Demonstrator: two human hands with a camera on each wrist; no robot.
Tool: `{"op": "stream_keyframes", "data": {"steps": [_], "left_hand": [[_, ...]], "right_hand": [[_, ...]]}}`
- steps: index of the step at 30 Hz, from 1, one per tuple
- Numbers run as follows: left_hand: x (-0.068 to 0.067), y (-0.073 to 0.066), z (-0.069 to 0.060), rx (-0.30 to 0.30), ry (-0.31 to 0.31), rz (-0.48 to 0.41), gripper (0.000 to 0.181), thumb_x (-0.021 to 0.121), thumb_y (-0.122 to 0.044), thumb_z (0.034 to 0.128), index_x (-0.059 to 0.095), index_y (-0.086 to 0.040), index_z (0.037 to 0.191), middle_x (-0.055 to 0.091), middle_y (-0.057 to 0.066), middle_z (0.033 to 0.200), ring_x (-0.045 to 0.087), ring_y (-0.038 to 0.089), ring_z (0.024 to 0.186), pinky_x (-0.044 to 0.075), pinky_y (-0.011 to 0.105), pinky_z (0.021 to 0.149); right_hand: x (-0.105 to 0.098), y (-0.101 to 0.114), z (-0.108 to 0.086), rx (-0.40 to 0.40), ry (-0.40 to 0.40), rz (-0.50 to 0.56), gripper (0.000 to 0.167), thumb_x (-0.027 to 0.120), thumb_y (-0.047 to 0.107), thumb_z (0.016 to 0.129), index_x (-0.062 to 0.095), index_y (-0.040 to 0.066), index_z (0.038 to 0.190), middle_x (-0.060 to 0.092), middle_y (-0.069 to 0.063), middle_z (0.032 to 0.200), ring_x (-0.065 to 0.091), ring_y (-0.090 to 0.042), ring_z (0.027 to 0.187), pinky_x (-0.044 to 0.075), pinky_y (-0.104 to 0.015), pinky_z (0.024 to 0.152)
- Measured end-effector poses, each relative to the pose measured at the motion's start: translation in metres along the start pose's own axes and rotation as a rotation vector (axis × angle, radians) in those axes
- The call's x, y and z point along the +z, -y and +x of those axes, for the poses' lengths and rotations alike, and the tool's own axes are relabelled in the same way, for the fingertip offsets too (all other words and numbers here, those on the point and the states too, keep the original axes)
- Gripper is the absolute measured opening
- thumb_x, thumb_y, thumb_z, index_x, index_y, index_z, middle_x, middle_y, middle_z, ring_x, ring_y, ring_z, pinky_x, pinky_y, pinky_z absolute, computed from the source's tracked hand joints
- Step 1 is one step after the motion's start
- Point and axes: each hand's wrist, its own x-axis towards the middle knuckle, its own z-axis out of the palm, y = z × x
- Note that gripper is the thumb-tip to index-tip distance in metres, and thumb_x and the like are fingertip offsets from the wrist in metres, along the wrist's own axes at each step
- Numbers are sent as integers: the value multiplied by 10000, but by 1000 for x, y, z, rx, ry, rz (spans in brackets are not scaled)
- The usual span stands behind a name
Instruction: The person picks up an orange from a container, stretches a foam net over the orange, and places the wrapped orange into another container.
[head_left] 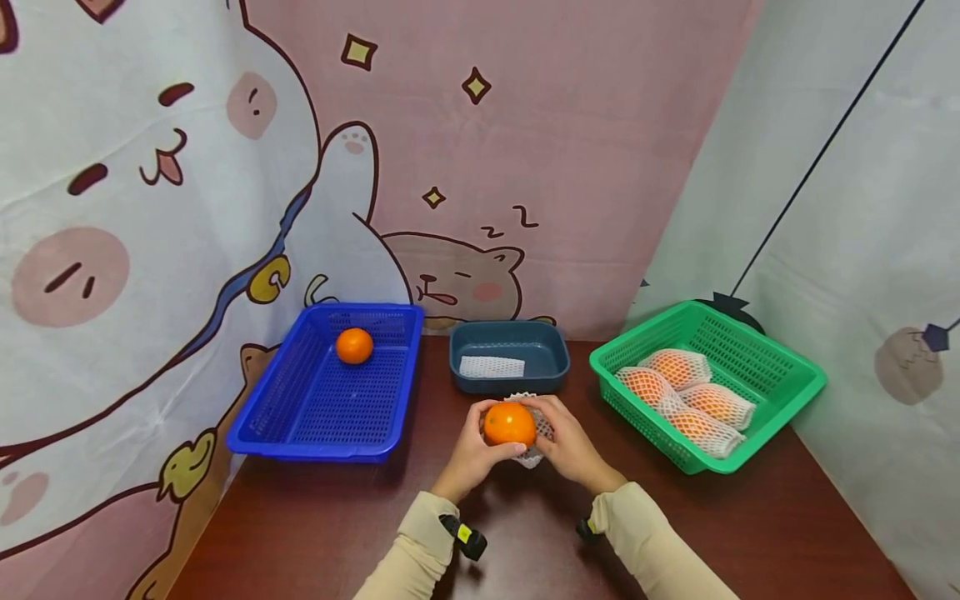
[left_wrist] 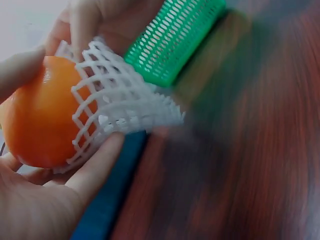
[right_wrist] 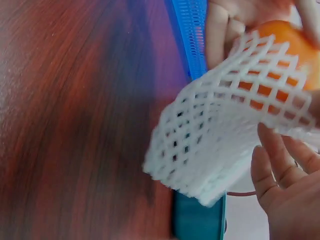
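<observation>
Above the table, my left hand (head_left: 467, 457) grips a bare orange (head_left: 510, 423), thumb in front and fingers round its side. A white foam net sleeve (right_wrist: 205, 125) covers one end of this orange; the rest of the sleeve sticks out loose and tapers away from the fruit. My right hand (head_left: 573, 446) holds the sleeve's rim at the orange's right side. In the left wrist view, a left finger also touches the netting (left_wrist: 120, 97). Part of the right hand's grip is hidden behind the sleeve and fruit.
A blue basket (head_left: 247, 425) at left holds one bare orange (head_left: 354, 346). Behind my hands, a dark teal tray (head_left: 551, 385) contains a flat white net sleeve (head_left: 491, 367). At right, a green basket (head_left: 780, 408) has several netted oranges (head_left: 675, 368). A printed curtain (head_left: 570, 167) stands behind.
</observation>
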Motion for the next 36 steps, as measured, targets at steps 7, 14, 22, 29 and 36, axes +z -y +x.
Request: {"op": "stream_keyframes", "data": {"steps": [7, 14, 22, 29, 36], "left_hand": [[-5, -2, 3, -10, -25, 366, 1024, 894, -229, 671, 302, -87, 1494, 457, 129, 1402, 513, 287, 1171, 401, 475, 1003], [-2, 0, 3, 4, -84, 525, 933, 924, -228, 623, 419, -82, 1394, 490, 114, 1281, 531, 290, 1094, 420, 500, 960], [-6, -9, 0, -20, -46, 306, 898, 836, -172, 752, 304, -67, 1467, 502, 168, 1335, 540, 303, 1118, 433, 467, 975], [-8, -18, -1, -62, -96, 166, 748, 801, -104, 772, 424, 45, 1402, 498, 211, 1253, 536, 320, 1066, 464, 426, 936], [-8, -11, -1, -84, -55, -193, 706, 778, -4, 782, 340, -27, 1336, 465, 160, 1299, 535, 280, 1077, 537, 367, 836]], "right_hand": [[2, 3, 2, 59, -179, -89, 542, 773, -48, 770, 628, 89, 1273, 638, -37, 987, 597, -175, 810, 547, -345, 722], [8, 13, 0, 84, -272, -66, 139, 796, 52, 796, 729, 119, 898, 653, 54, 852, 587, -113, 752, 553, -336, 706], [13, 26, 1, 8, -334, 15, 157, 758, 5, 820, 693, 74, 945, 649, 7, 889, 578, -147, 747, 540, -316, 659], [11, 20, 2, 104, -390, 91, 115, 714, -9, 857, 678, 60, 943, 661, -28, 890, 599, -175, 728, 538, -247, 655], [15, 27, 2, 35, -394, 132, 114, 716, -55, 835, 686, 21, 916, 662, -72, 857, 611, -216, 732, 514, -224, 668]]}}
